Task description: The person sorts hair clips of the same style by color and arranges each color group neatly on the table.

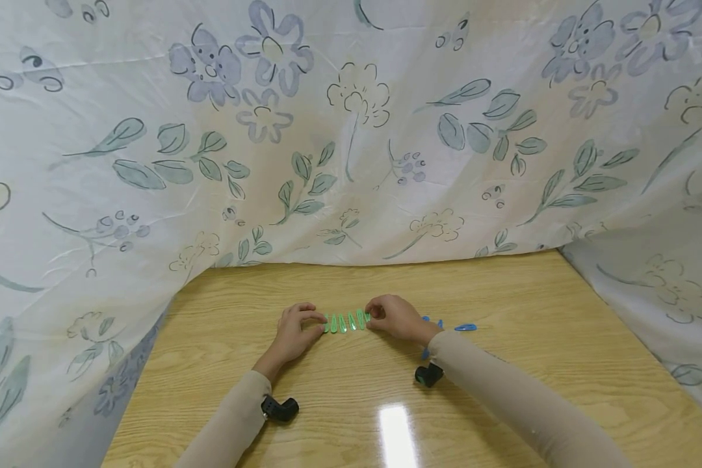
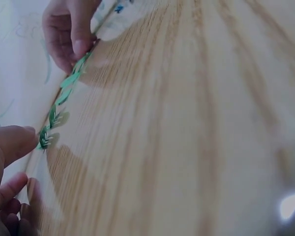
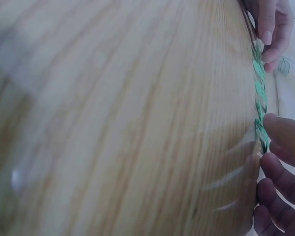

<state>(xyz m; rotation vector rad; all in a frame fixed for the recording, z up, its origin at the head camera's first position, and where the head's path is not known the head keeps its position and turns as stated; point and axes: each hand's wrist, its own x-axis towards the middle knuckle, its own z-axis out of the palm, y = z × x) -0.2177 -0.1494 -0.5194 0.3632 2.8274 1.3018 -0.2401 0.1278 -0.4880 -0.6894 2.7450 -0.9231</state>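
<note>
Green snap hair clips (image 1: 342, 324) lie side by side in a short row on the wooden table (image 1: 327, 396). At the row's left end is my left hand (image 1: 297, 333), its thumb and forefinger spread and their tips right at the end clip (image 2: 44, 137). My right hand (image 1: 394, 317) is at the other end, pinching the last green clip (image 3: 262, 136) between thumb and forefinger. That clip is partly hidden by the fingers. Blue hair clips lie to the right, one (image 1: 465, 327) in plain sight and others partly behind my right wrist.
A floral cloth (image 1: 351, 195) hangs along the table's back edge and down both sides. Each wrist wears a black camera, the left one (image 1: 281, 409) and the right one (image 1: 428, 375) close above the table. Light glares on the wood in front.
</note>
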